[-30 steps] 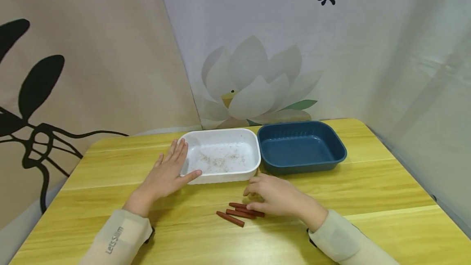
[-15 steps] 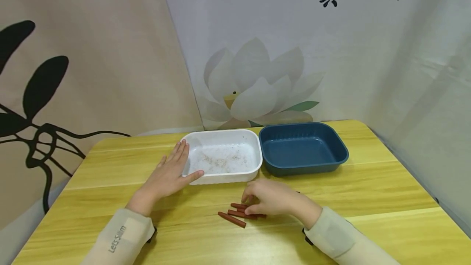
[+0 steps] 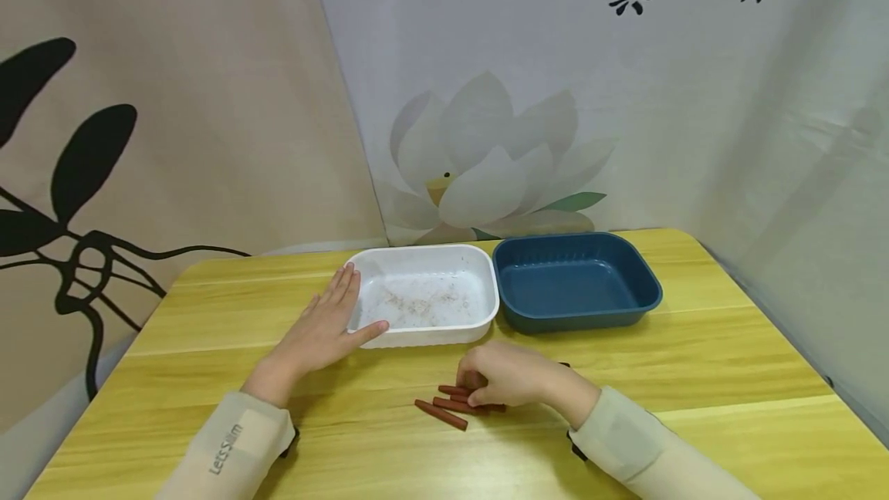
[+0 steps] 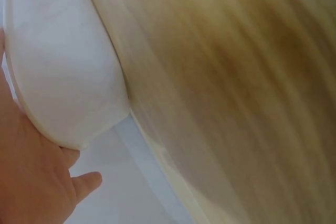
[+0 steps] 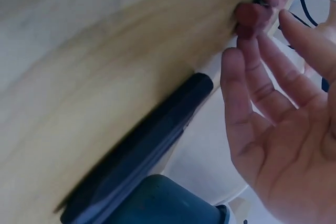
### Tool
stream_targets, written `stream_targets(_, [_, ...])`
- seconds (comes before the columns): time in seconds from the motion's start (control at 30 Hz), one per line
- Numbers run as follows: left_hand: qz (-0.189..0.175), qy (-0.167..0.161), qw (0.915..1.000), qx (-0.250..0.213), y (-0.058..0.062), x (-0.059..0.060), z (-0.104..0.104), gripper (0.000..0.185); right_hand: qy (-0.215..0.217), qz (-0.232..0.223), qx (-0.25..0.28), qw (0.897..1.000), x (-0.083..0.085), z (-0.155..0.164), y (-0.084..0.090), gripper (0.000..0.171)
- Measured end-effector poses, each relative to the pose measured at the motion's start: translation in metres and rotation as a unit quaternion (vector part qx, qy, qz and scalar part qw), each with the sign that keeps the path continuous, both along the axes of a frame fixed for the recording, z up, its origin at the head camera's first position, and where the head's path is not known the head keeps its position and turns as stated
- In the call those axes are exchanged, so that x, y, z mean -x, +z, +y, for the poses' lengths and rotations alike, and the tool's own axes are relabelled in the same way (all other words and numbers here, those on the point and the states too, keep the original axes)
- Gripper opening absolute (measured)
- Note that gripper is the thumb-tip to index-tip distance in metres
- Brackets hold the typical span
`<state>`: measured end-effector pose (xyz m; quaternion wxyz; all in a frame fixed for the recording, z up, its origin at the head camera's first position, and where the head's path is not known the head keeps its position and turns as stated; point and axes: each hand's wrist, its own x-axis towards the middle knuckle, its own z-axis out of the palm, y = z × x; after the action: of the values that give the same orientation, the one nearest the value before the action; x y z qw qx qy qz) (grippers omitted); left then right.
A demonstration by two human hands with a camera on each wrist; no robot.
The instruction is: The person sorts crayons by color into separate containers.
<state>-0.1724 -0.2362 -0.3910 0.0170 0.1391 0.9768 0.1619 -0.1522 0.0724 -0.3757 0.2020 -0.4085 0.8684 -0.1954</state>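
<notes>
Several short reddish-brown sticks [image 3: 441,414] with tapered ends lie on the table in front of the white tray. My right hand [image 3: 507,374] is down over the right part of that group, its fingers bent and its thumb against a stick. In the right wrist view, the fingertips of the right hand [image 5: 278,103] meet the sticks [image 5: 253,17]; the pinch itself is partly hidden. My left hand [image 3: 322,330] rests on the left end of the white tray [image 3: 424,336], fingers straight along the rim and thumb on the near edge. The left wrist view shows this hand [image 4: 34,166] against the tray's outer wall.
A dark blue tray [image 3: 579,322] stands right beside the white one at the back of the wooden table [image 3: 361,446]. Pale specks dot the white tray's floor. In the right wrist view runs a dark long shape [image 5: 142,140] of unclear kind. A printed cloth [image 3: 542,37] hangs behind.
My right hand has come down slightly onto the sticks, and its fingers have bent more. The left hand has stayed on the tray; the whole head view has drifted a little.
</notes>
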Motion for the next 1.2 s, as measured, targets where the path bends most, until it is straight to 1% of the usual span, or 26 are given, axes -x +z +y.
stream_targets(0.17, [-0.001,-0.001,1.0000,-0.001,-0.001,0.000,0.000,0.106,-0.008,-0.036,0.004,0.999,0.001,-0.001,-0.002,0.012])
stream_targets(0.5, [0.001,-0.003,1.0000,-0.005,0.001,0.000,0.000,0.105,-0.015,-0.067,0.021,0.997,0.004,-0.003,-0.007,0.017])
stream_targets(0.9, [0.004,-0.005,1.0000,-0.005,0.001,0.000,0.001,0.106,-0.015,-0.082,0.039,0.996,0.005,0.000,-0.009,0.015])
stream_targets(1.1, [0.004,-0.007,1.0000,-0.004,0.001,0.001,0.000,0.106,-0.013,-0.083,0.071,0.994,0.006,0.004,-0.010,0.015])
stream_targets(1.2, [0.004,-0.007,1.0000,-0.004,0.000,0.000,0.000,0.106,-0.004,-0.081,0.095,0.992,0.006,0.007,-0.010,0.015])
